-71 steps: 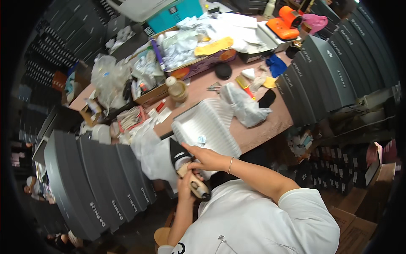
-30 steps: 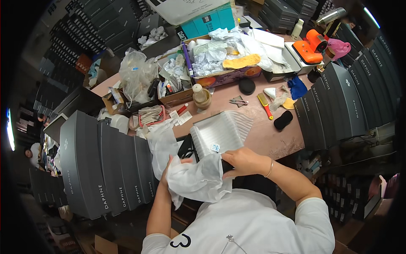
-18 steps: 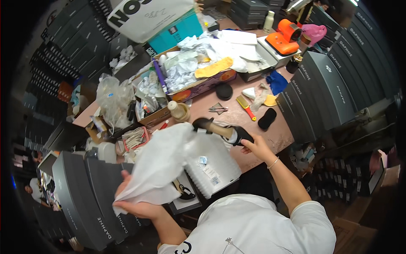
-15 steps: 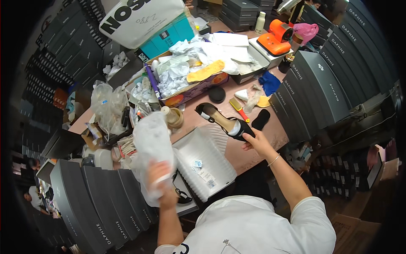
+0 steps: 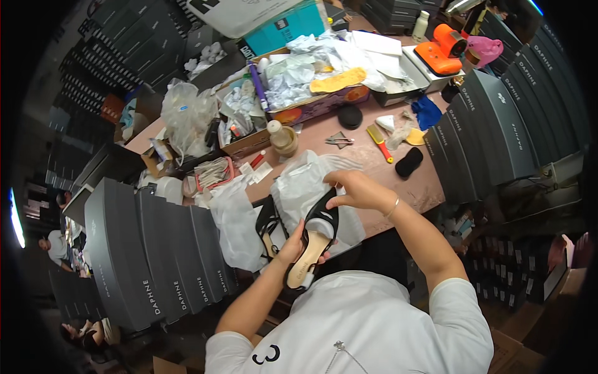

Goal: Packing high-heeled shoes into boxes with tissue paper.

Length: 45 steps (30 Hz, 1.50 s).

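Note:
Both of my hands are on a black strappy shoe (image 5: 319, 235) with a beige insole and white padding inside. My left hand (image 5: 291, 247) wraps its middle, the heel end toward my body. At the toe, the fingers and thumb of my right hand (image 5: 358, 191) close around the front edge. A second black shoe (image 5: 269, 225) lies just left, in a box partly hidden by thin white tissue paper (image 5: 235, 225). More white wrapping paper (image 5: 296, 187) is spread beyond the held shoe.
Grey shoebox stacks (image 5: 118, 255) rise at the left and more shoeboxes (image 5: 479, 124) at the right. Across the table stand a carton of crumpled paper (image 5: 311, 111) and a jar (image 5: 283, 142). A red-handled brush (image 5: 380, 143) and a black pad (image 5: 408, 163) lie at the right.
The shoe has come from the right to in front of my body, and my left hand now grips it too. My left hand has let go of the white wrapping, which lies over the box area.

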Tool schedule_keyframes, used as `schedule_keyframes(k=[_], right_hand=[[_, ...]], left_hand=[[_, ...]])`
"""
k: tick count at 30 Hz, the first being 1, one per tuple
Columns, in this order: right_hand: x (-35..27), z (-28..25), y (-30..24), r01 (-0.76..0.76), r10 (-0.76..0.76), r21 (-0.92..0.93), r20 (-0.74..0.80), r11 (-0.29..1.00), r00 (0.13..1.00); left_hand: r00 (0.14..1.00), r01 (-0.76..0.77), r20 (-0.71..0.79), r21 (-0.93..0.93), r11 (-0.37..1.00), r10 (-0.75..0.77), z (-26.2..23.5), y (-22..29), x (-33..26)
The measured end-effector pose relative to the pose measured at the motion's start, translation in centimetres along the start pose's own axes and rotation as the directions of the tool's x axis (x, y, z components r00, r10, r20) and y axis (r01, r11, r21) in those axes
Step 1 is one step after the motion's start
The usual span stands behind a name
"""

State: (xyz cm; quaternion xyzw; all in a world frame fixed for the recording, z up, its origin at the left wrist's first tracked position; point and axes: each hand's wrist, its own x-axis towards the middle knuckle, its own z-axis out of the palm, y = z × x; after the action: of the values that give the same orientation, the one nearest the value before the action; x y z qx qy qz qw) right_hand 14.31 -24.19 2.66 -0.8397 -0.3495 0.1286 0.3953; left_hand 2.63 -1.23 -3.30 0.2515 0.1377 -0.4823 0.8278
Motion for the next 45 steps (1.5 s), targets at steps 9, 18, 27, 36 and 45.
schedule_keyframes(k=[9, 18, 27, 36, 45], right_hand=[[-0.4, 11.2, -6.1, 0.071, -0.03, -0.55, 0.083, 0.832, 0.996], [0.0, 13.1, -5.7, 0.156, -0.071, -0.509, 0.183, 0.847, 0.98], [-0.2, 11.7, -3.8, 0.047, -0.042, -0.205, 0.029, 0.978, 0.999], [5.3, 17.8, 11.3, -0.034, 0.266, -0.645, 0.266, 0.763, 0.926], [4.4, 12.8, -3.4, 0.533, -0.5, -0.294, 0.184, 0.793, 0.846]], left_hand=[[0.801, -0.461, -0.492, -0.143, 0.876, 0.341, 2.3, -5.1, -3.0], [0.772, -0.539, -0.533, -0.263, 0.8, 0.345, 4.0, -6.8, -2.4], [0.58, -0.659, -0.675, -0.06, 0.749, 0.456, 1.0, -4.7, -0.2], [0.687, -0.552, -0.589, -0.042, 0.832, 0.426, -0.3, -1.2, -2.1], [0.663, -0.575, -0.63, -0.084, 0.814, 0.404, 1.2, -3.1, -2.1]])
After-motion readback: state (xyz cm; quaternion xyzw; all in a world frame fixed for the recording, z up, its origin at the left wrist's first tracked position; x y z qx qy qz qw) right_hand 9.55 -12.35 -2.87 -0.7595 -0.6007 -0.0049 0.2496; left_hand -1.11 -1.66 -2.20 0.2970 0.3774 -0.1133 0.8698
